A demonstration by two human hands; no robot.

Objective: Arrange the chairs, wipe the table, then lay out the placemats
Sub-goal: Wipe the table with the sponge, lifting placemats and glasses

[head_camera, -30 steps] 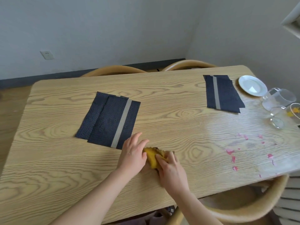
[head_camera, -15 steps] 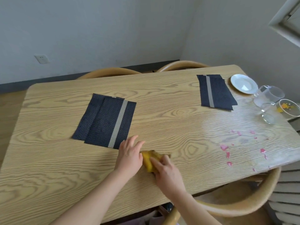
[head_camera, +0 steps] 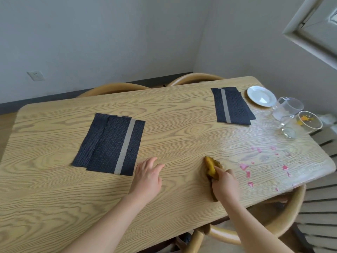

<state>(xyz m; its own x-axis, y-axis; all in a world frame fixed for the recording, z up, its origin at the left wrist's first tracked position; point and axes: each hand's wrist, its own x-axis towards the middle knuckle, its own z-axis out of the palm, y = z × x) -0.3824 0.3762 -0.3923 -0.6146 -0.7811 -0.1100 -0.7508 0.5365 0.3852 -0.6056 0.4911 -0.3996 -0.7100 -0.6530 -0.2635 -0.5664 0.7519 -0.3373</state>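
My right hand [head_camera: 225,185] holds a yellow cloth [head_camera: 210,167] against the wooden table [head_camera: 182,128], just left of a patch of pink stains [head_camera: 245,167]. Resting flat on the table to the left is my left hand [head_camera: 147,178], fingers straight, holding nothing. A stack of dark placemats with a grey stripe [head_camera: 111,145] lies just beyond the left hand. Another dark placemat stack [head_camera: 231,105] sits at the far right.
A white plate [head_camera: 261,96], a glass jug [head_camera: 286,108] and a glass bowl with orange print [head_camera: 308,120] stand at the table's right end. Two wooden chairs [head_camera: 113,88] are tucked in at the far side; one chair [head_camera: 284,216] is at the near right.
My right hand slid the yellow cloth to the right toward the pink stains. My left hand let go of the cloth and stays flat on the table.
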